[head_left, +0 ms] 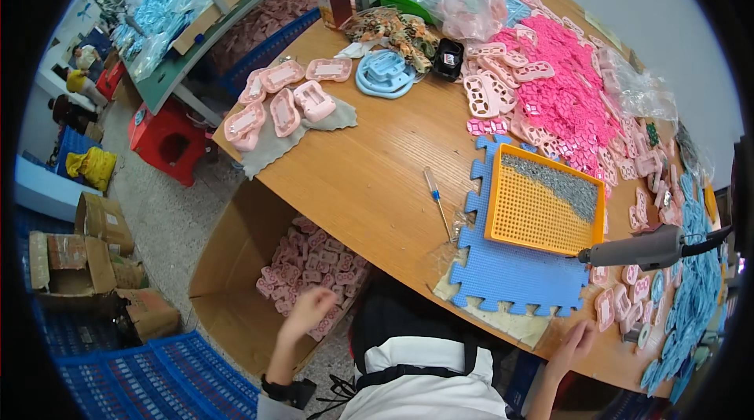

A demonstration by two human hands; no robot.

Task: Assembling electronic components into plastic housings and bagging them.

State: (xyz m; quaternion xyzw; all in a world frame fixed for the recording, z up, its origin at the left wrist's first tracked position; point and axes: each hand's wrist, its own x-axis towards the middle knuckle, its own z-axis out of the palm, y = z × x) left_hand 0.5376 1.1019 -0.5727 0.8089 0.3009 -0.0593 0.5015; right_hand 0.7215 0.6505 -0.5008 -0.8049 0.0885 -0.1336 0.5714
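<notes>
Nearest the camera is the person's white top (432, 392), at the lower edge. The left hand (312, 310) has its fingers curled inward above a cardboard box (224, 282) of pink pieces (314, 263); whether they grip anything, I cannot tell. The right hand (577, 337) is half curled by the near edge of the wooden tabletop (353, 161), its grip equally unclear, near several pink shells (620, 302). Beyond it, a grey power screwdriver (640, 250) points left, its tip by the corner of a yellow tray (522, 212) partly filled with small metal parts (569, 192). The tray sits on a blue foam mat (518, 275). Farther off, bright pink pieces (561, 82) are heaped beside paler shells (488, 95).
</notes>
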